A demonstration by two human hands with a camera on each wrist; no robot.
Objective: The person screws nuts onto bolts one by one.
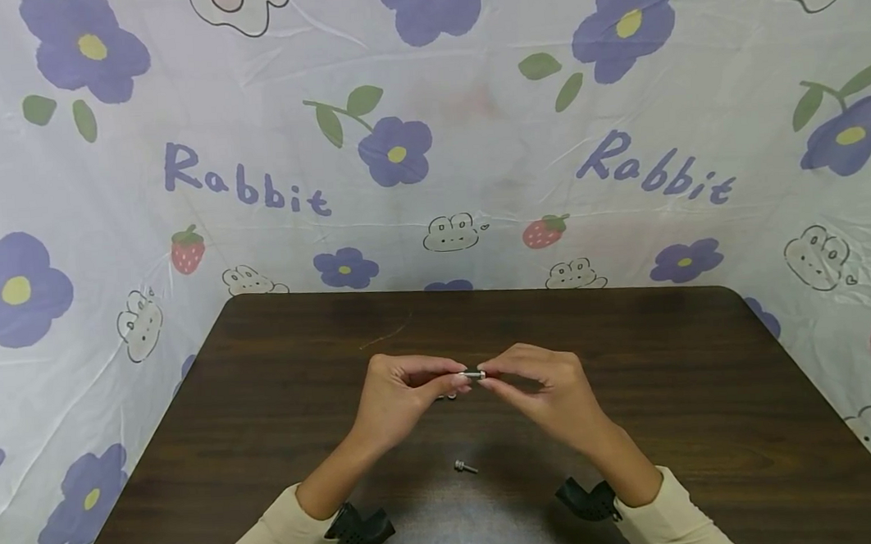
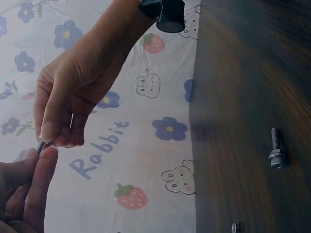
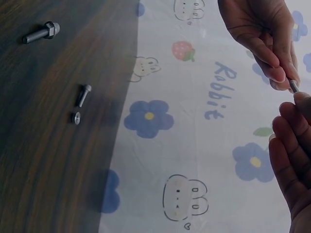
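Above the table, a small metal screw point(image 1: 474, 375) lies sideways between the fingertips of both hands. The left hand point(image 1: 398, 397) pinches one end with thumb and fingers. At the other end, the right hand point(image 1: 552, 389) pinches it between thumb and fingertips. In the right wrist view a short bit of the screw point(image 3: 293, 86) shows; fingertips cover the rest. Below the hands, a bolt point(image 1: 465, 467) with a nut close to its head point(image 3: 50, 30) lies on the tabletop. Farther back lie a smaller screw point(image 3: 84, 95) and a nut point(image 3: 76, 118), partly behind the left hand in the head view.
The dark wooden table point(image 1: 267, 445) has rounded far corners. A thin thread-like strand point(image 1: 386, 339) lies near its back. A white cloth point(image 1: 475, 171) with flowers and rabbits hangs behind and at both sides. Each wrist carries a black camera mount point(image 1: 360, 529).
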